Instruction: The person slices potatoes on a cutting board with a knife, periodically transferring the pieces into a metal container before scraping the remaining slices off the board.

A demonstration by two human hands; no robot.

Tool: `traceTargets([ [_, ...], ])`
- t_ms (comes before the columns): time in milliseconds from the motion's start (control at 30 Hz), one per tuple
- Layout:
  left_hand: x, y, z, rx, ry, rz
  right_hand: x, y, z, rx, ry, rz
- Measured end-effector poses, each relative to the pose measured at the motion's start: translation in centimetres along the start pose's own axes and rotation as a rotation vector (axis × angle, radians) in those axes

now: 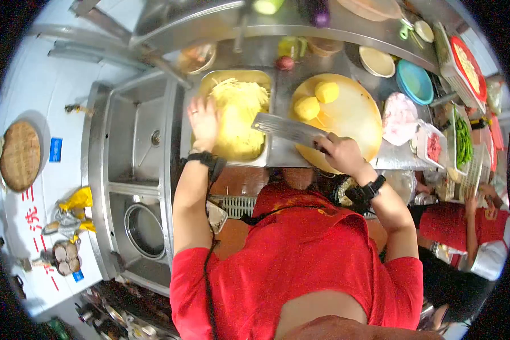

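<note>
My left hand point(203, 122) rests with fingers spread at the left side of a metal tray point(232, 72). Pale yellow shredded potato point(238, 116) heaps inside that tray. In my right hand point(344, 153) is the handle of a cleaver point(286, 128), its broad blade pointing left from the round cutting board point(360, 116) to overlap the tray's right edge in this view. Two peeled potatoes point(307, 107) lie on the upper left of the board, behind the blade.
A double sink point(139, 141) stands left of the counter. Behind the board sit a red onion point(285, 63), a cream bowl point(378, 61) and a blue basin point(415, 83). Green peppers point(463, 140) fill a container at right. A person in red point(453, 226) works at lower right.
</note>
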State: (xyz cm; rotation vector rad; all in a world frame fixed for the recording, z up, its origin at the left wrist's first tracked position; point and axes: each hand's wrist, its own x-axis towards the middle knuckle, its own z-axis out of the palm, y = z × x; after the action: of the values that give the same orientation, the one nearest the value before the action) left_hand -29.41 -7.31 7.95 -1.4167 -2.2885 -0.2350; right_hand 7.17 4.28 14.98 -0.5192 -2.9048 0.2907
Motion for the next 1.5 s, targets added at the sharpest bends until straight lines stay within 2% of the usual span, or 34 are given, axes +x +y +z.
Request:
traceTargets([
  [67, 0.8, 1.7, -1.0, -0.209, 0.074, 0.032, -3.9, 1.5, 1.1, 0.119, -0.015, 0.261],
  [100, 0.8, 3.2, -0.8, -0.385, -0.045, 0.009, -5.6, 2.0, 1.5, 0.116, -0.018, 0.280],
  [133, 0.8, 5.1, -1.1, -0.555, -0.167, -0.017, -7.2, 2.4, 1.8, 0.195, 0.042, 0.389],
  [167, 0.8, 7.4, -1.5, -0.651, -0.176, 0.081, -8.6, 2.8, 2.1, 0.275, 0.105, 0.494],
  [200, 0.9, 10.1, -2.7, -0.745, -0.182, 0.178, -9.7, 3.0, 2.1, 0.272, 0.106, 0.502],
  [267, 0.8, 14.5, -3.9, -0.800, -0.155, 0.290, -11.5, 3.2, 2.1, 0.404, 0.017, 0.836],
  [300, 0.9, 15.9, -3.4, -0.804, -0.157, 0.301, -11.9, 3.0, 1.5, 0.494, 0.009, 0.900],
  [333, 0.9, 17.2, -2.5, -0.797, -0.189, 0.258, -12.4, 2.9, 1.3, 0.495, 0.015, 0.912],
  [400, 0.7, 19.2, -1.7, -0.788, -0.229, 0.229, -13.5, 2.8, 1.2, 0.719, -0.011, 0.932],
  [433, 0.7, 20.1, -1.6, -0.718, -0.356, 0.243, -14.3, 3.0, 2.7, 0.755, 0.084, 0.872],
  [467, 0.6, 21.0, -1.5, -0.645, -0.479, 0.256, -14.9, 3.0, 3.3, 0.655, 0.108, 0.826],
  [500, -0.2, 21.8, -0.7, -0.496, -0.569, 0.383, -15.1, 2.9, 3.7, 0.632, 0.136, 0.830],
  [533, -1.2, 22.2, 0.0, -0.480, -0.287, 0.618, -15.3, 2.9, 4.2, 0.610, 0.162, 0.833],
  [600, -1.8, 24.0, 1.4, -0.368, 0.094, 0.796, -16.0, 3.2, 4.7, 0.645, 0.233, 0.867],
  [633, -2.2, 24.6, 2.7, -0.367, 0.086, 0.804, -16.3, 3.3, 4.9, 0.673, 0.296, 0.891],
  [667, -2.5, 25.1, 4.1, -0.237, -0.013, 0.822, -16.8, 3.8, 5.0, 0.852, 0.243, 1.005],
  [700, -2.2, 25.7, 3.8, -0.107, -0.110, 0.836, -17.5, 4.3, 5.3, 0.974, 0.283, 1.009],
  [733, -1.9, 26.1, 3.4, -0.109, -0.112, 0.843, -18.1, 4.7, 5.7, 1.095, 0.323, 1.009],
  [800, -1.2, 26.9, 2.3, -0.056, -0.450, 0.851, -19.2, 5.2, 6.2, 1.211, 0.377, 1.034],
  [833, -1.8, 27.2, 2.9, -0.055, -0.453, 0.856, -19.6, 5.4, 6.5, 1.327, 0.424, 1.051],
  [900, -3.1, 27.7, 3.6, -0.299, -0.473, 0.596, -20.4, 5.6, 7.3, 1.412, 0.426, 1.049],
  [933, -3.6, 28.2, 3.1, -0.294, -0.478, 0.598, -20.7, 5.7, 7.6, 1.493, 0.427, 1.043],
  [1000, -4.5, 29.4, 1.7, -0.608, -0.677, 0.197, -20.9, 5.5, 8.2, 1.510, 0.405, 1.038],
  [1033, -5.8, 29.6, 3.0, -0.814, -0.583, 0.106, -20.7, 5.4, 8.5, 1.555, 0.371, 1.028],
  [1067, -6.8, 30.0, 3.1, -0.793, -0.466, 0.121, -20.5, 5.2, 8.8, 1.598, 0.337, 1.017],
  [1133, -7.8, 31.0, 2.0, -0.934, -0.409, 0.084, -20.3, 5.0, 10.0, 1.646, 0.338, 1.010],
  [1200, -9.0, 32.4, 1.5, -0.946, -0.416, 0.050, -20.3, 5.2, 12.0, 1.551, 0.307, 0.953],
  [1233, -9.5, 33.2, 1.4, -0.963, -0.416, 0.018, -19.3, 4.8, 10.2, 1.662, 0.226, 0.992],
  [1367, -9.9, 35.1, 1.8, -0.925, -0.389, -0.010, -17.2, 4.4, 9.6, 1.697, 0.091, 0.940],
  [1400, -9.3, 35.1, 0.7, -0.902, -0.437, -0.033, -16.8, 4.2, 9.4, 1.700, 0.033, 0.893],
  [1500, -9.4, 34.0, 1.3, -0.841, -0.292, -0.068, -14.8, 3.2, 7.8, 1.658, -0.062, 0.819],
])
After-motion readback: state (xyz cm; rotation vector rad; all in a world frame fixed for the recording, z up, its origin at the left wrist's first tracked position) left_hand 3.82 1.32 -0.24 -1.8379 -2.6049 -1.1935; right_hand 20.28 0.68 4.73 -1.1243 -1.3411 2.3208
